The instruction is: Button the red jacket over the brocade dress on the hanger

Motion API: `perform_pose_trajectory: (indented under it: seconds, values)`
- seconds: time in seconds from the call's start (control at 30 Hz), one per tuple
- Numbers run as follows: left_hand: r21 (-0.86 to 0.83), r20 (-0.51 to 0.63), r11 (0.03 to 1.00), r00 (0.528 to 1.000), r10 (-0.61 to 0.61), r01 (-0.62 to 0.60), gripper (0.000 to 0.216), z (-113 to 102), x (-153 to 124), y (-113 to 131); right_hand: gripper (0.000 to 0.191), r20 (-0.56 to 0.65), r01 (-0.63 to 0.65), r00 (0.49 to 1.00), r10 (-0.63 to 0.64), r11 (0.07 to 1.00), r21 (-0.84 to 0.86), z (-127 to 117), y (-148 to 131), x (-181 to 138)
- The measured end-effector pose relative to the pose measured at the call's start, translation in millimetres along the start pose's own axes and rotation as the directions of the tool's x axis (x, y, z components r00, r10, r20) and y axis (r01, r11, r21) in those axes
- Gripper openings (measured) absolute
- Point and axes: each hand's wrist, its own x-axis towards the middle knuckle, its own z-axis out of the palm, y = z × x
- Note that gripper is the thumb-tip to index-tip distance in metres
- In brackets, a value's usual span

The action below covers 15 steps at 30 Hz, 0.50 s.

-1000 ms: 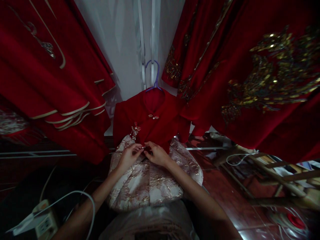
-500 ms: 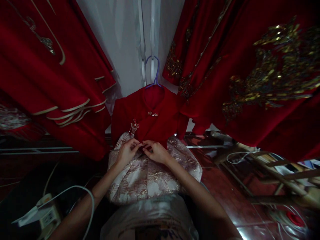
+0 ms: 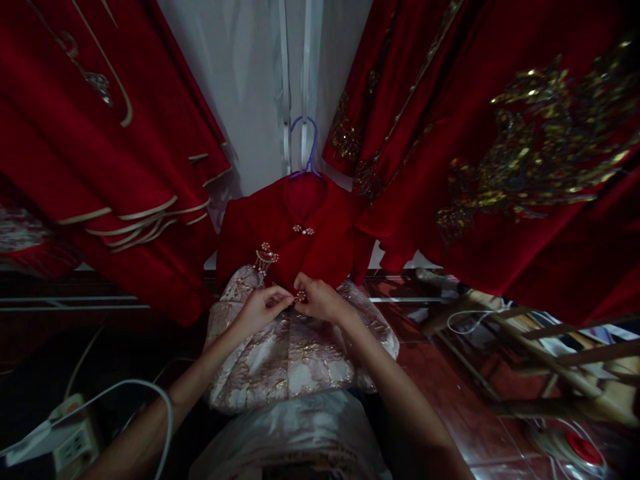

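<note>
In front of me a small red top (image 3: 315,250) hangs on a purple hanger (image 3: 311,150), its lower part over a pale brocade skirt (image 3: 305,363) with shiny thread. A beaded clasp (image 3: 303,230) sits at its neck, and a beaded ornament with dangling strands (image 3: 265,257) is on its left side. My left hand (image 3: 263,310) pinches at the top's lower edge, fingertips together. My right hand (image 3: 320,300) is closed on a small beaded ornament (image 3: 300,295), partly covered by the fingers. The fingertips of both hands nearly meet there.
Red garments with pale piping (image 3: 140,220) hang at left; red garments with gold sequins (image 3: 535,147) hang at right. A power strip (image 3: 75,447) with a white cable lies at lower left. A wooden rack (image 3: 550,360) stands at right on the red tiled floor (image 3: 430,373).
My right hand has curled and turned, and the beaded ornament now shows between its fingers. Both hands sit slightly lower in view. The view has shifted slightly.
</note>
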Motion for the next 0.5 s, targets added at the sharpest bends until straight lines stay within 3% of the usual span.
perform_pose_trajectory:
  seconds: [0.13, 0.27, 0.37, 0.5]
  values:
    - [-0.236, -0.152, 0.969, 0.982, -0.115, 0.077, 0.037, 0.6, 16.6, -5.5, 0.021, -0.004, -0.023, 1.000, 0.023, 0.998, 0.051, -33.2, 1.5, -4.1]
    - [-0.535, -0.353, 0.845, 0.903, -0.245, 0.020, 0.048, 0.0, 42.8, -1.9, 0.015, -0.013, 0.010, 1.000, -0.009, 0.994, 0.109, -45.0, -2.4, -7.0]
    - [-0.599, -0.435, 0.798, 0.863, -0.255, -0.066, 0.043, 4.5, 57.8, 2.2, 0.015, 0.011, 0.014, 1.000, -0.015, 0.994, 0.104, -42.7, -4.2, -7.6]
    - [-0.568, -0.507, 0.820, 0.816, -0.277, -0.074, 0.044, 10.3, 65.3, 0.5, 0.016, 0.034, 0.006, 0.999, -0.009, 0.996, 0.091, -36.1, -0.8, -6.5]
